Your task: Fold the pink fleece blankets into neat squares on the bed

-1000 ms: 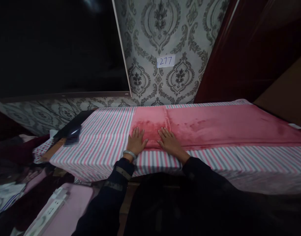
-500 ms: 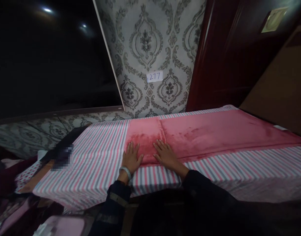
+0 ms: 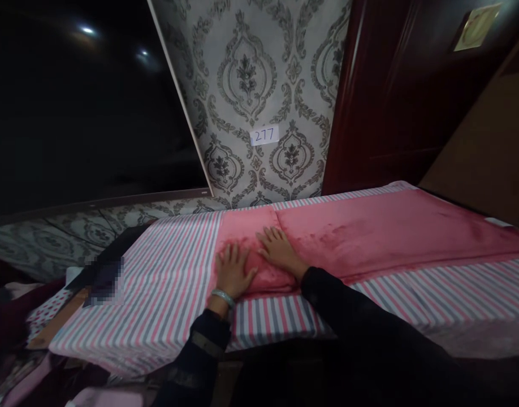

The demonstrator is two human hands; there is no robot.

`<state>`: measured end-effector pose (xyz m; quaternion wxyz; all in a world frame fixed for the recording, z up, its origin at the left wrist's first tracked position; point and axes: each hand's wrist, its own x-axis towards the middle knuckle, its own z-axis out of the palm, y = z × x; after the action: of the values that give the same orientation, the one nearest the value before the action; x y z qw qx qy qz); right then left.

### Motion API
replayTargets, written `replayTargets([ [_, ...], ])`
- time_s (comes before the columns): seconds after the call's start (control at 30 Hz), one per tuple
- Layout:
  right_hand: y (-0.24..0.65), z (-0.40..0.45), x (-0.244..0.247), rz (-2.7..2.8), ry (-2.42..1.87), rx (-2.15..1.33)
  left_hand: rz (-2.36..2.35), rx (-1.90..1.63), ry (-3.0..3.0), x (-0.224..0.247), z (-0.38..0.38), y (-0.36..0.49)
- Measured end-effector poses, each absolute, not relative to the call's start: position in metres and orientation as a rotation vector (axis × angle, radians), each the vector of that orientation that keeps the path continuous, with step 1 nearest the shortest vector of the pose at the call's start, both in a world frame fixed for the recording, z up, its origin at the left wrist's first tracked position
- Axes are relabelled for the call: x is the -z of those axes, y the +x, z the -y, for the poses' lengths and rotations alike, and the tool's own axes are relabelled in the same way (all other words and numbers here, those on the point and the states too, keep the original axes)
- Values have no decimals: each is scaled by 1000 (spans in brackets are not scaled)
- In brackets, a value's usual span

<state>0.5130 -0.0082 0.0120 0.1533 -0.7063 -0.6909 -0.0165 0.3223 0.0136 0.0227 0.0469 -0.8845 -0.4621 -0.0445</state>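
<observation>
A long pink plush blanket (image 3: pixel 370 226) lies along the table, its left end folded over into a thicker section. On that folded section rests my left hand (image 3: pixel 234 271), palm down with fingers spread, a bracelet at its wrist. My right hand (image 3: pixel 280 249) presses flat on the fold too, a little farther back and to the right. Both hands touch the plush without gripping it. Darker brushed patches mark the pile around them. Beneath the blanket is a striped cloth (image 3: pixel 170 271) in pink, grey and white.
A large dark television screen (image 3: pixel 90 113) stands at the back left. Behind the table, the patterned wall carries a paper label (image 3: pixel 264 135) reading 277. A dark red door (image 3: pixel 378 102) is at the right. Clothes (image 3: pixel 17 305) are heaped at lower left.
My right hand has slid back and slightly left on the folded section. My left hand has shifted a little to the right. The fold's front edge looks more bunched. The view has tilted slightly.
</observation>
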Motion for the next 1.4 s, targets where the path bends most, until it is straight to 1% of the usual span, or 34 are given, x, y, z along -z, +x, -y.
replayTargets([
  [0.13, 523, 7, 12, 1971, -2041, 17, 1438, 90, -2706, 0, -8, 332],
  [0.23, 531, 4, 16, 1981, -2027, -71, 1453, 77, -2777, -2, -10, 325],
  [0.33, 545, -10, 8, 1952, -1917, -282, 1451, 4, -2993, -17, -25, 310],
  [0.43, 563, -36, -8, 1732, -1797, -360, 1446, 145, -3161, -37, -57, 307],
  [0.53, 582, -69, -21, 1530, -1856, -357, 1546, 358, -3110, -61, -99, 327],
  [0.67, 602, -105, -23, 1329, -2017, -438, 1746, 230, -2948, -80, -145, 376],
  [0.73, 608, -117, -19, 1260, -2070, -456, 1814, 158, -2841, -74, -158, 395],
  [0.8, 609, -125, -15, 1226, -2093, -449, 1826, 118, -2753, -57, -165, 406],
  [0.9, 605, -131, -7, 1250, -2074, -415, 1768, 84, -2675, -26, -170, 409],
  [1.0, 598, -128, 4, 1324, -2035, -354, 1722, 78, -2666, -8, -172, 407],
  [1.2, 598, -112, 18, 1359, -2158, -198, 1700, 91, -2699, -8, -175, 407],
  [1.33, 597, -112, -3, 1409, -2233, -148, 1700, 107, -2709, -7, -174, 408],
  [1.4, 590, -116, -19, 1468, -2231, -55, 1702, 112, -2713, -6, -174, 408],
])
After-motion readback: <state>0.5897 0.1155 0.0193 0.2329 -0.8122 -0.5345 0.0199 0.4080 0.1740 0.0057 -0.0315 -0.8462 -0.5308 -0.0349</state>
